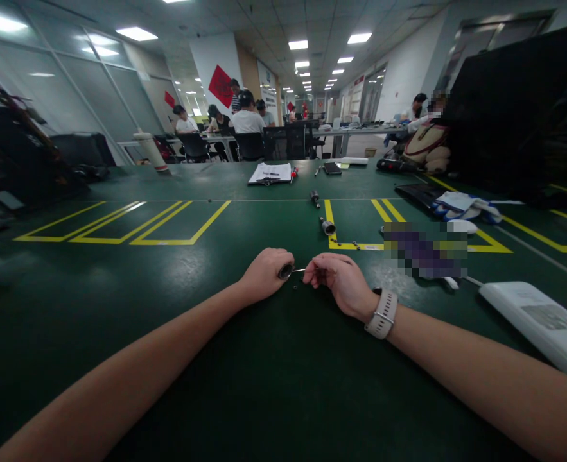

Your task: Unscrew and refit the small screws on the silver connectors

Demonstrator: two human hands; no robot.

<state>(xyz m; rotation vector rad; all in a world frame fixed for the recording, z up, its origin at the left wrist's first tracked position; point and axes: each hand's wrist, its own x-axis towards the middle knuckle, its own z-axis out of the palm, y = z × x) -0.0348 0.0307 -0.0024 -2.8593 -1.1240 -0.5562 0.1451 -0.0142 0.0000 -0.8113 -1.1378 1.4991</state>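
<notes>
My left hand [267, 273] is closed around a round metal part [286, 271], its dark hollow end turned to the right. In my right hand [336, 279], the fingers pinch a thin metal rod [299, 270] whose tip meets or nearly meets that hollow end. Whether the rod is one prong of tweezers or another slim tool, I cannot tell. A tiny dark ring-like piece [295, 287] lies on the green table [283, 372] below the hands. Beyond them rest a cylindrical metal part [328, 226] and a smaller dark one [314, 198], with several tiny dark pieces [355, 244] nearby.
A white box-like device [538, 314] with a cable stands at the right, near a blurred-out purple item [422, 251] and blue-white gloves [466, 206]. A clipboard [270, 173] with paper, a black phone-like item [332, 169] and a white bottle [151, 151] are farther back. People sit beyond.
</notes>
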